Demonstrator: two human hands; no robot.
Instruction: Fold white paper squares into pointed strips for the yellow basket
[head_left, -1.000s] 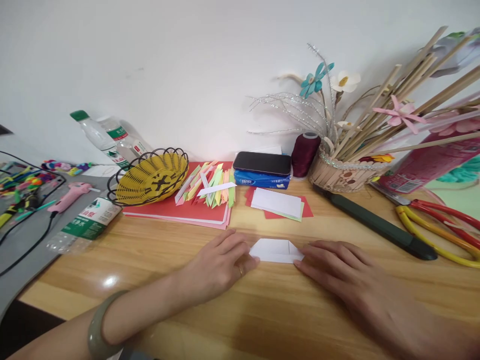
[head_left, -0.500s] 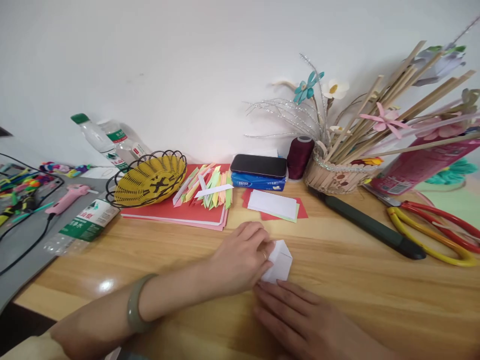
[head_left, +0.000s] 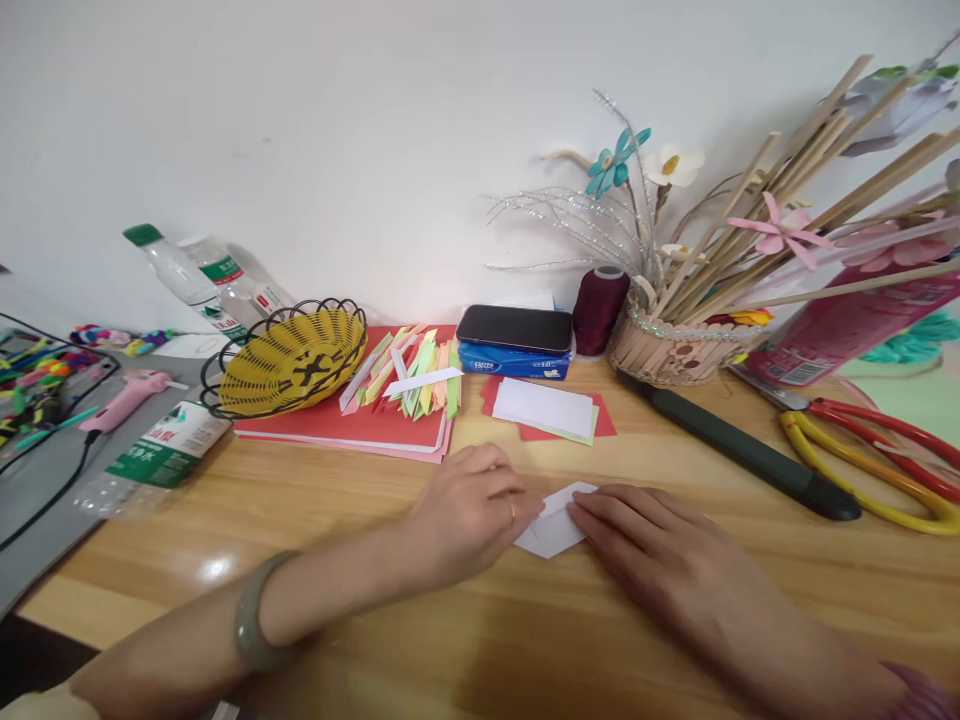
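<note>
A small folded white paper (head_left: 553, 522) lies on the wooden table (head_left: 337, 510) in front of me. My left hand (head_left: 466, 511), with a ring and a green bangle on the wrist, presses its left side with curled fingers. My right hand (head_left: 645, 540) lies flat, fingertips on the paper's right edge. Most of the paper is hidden between the two hands.
Behind the hands lie white and red paper sheets (head_left: 545, 409), a pile of coloured folded strips (head_left: 411, 375) on red card, a yellow wire basket (head_left: 289, 357), a phone on a tissue pack (head_left: 516, 330), a thread spool (head_left: 598, 310), a stick basket (head_left: 671, 347), a dark knife (head_left: 742, 447), scissors (head_left: 870, 445) and bottles (head_left: 154, 455).
The paper was flat and wide between my hands, then was folded and turned. My right hand dropped below it, then came back to its right edge. My left hand stayed on it.
</note>
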